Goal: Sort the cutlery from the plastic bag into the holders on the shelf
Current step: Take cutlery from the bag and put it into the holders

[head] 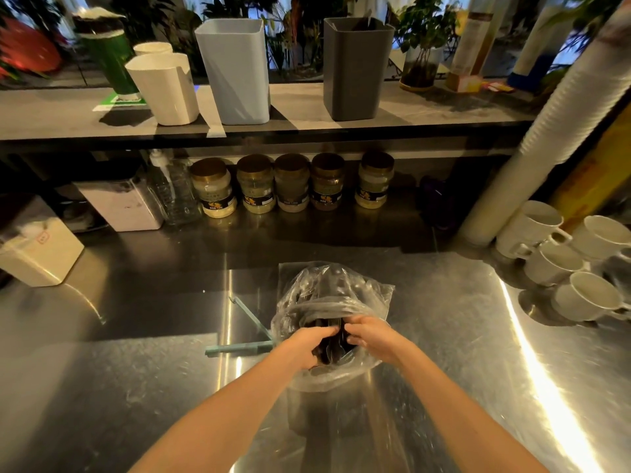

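Observation:
A clear plastic bag (333,291) full of dark cutlery (333,349) lies on the steel counter (136,387) in front of me. Both hands are at its open mouth. My left hand (307,346) reaches into the opening with its fingers curled round the dark cutlery handles. My right hand (372,337) grips the same bundle from the right side. On the shelf (444,112) above stand three holders: a white one (164,88) at the left, a light blue one (235,70) in the middle and a dark grey one (356,68) at the right.
A pale green tool (244,339) lies on the counter left of the bag. Several jars (290,184) line the back under the shelf. White mugs (573,264) and a tall stack of white cups (546,131) stand at the right. White boxes (37,254) sit at the left.

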Available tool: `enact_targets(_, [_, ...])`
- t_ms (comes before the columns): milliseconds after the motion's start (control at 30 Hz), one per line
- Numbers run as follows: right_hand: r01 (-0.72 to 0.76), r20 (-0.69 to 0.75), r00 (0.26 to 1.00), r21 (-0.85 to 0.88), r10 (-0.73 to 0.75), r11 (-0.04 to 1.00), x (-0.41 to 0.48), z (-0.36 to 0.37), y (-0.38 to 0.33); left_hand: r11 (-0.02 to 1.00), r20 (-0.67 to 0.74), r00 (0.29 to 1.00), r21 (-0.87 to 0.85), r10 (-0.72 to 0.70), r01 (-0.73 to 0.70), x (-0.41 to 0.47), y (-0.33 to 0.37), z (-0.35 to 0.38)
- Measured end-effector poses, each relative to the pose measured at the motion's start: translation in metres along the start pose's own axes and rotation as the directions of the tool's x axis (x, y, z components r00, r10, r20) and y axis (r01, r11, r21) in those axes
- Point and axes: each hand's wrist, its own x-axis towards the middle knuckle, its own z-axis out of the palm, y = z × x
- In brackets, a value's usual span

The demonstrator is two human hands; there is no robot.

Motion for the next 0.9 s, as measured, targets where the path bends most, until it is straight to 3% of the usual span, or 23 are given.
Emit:
enact_targets(167, [0.056,-0.015,0.998,-0.152,-0.059,0.987,-0.016,0.002,-0.005,0.999,0.038,0.998,0.006,0.042,-0.042,-0.006,0.007,0.002])
enact_targets(333, [0.072,-0.011,0.997,-0.149,-0.075,0.986,-0.021,0.007,-0.011,0.989,0.119,0.993,-0.147,0.004,0.013,-0.012,0.007,0.0])
enact_targets(600, [0.045,-0.127,0.985,-0.443,-0.113,0.895,-0.032,0.019,-0.018,0.995,0.04,0.999,-0.098,-0.01,0.014,-0.02,0.003,-0.002])
enact_targets(767, [0.001,-0.154,0.987,-0.266,-0.043,0.964,-0.034,0.023,-0.024,0.994,0.077,0.997,-0.11,-0.017,0.026,-0.024,0.0,-0.006])
enact_targets(900, [-0.02,-0.177,0.984,-0.299,-0.035,0.954,-0.037,0.018,-0.029,1.0,0.081,0.997,-0.004,0.004,-0.004,-0.029,-0.001,-0.01])
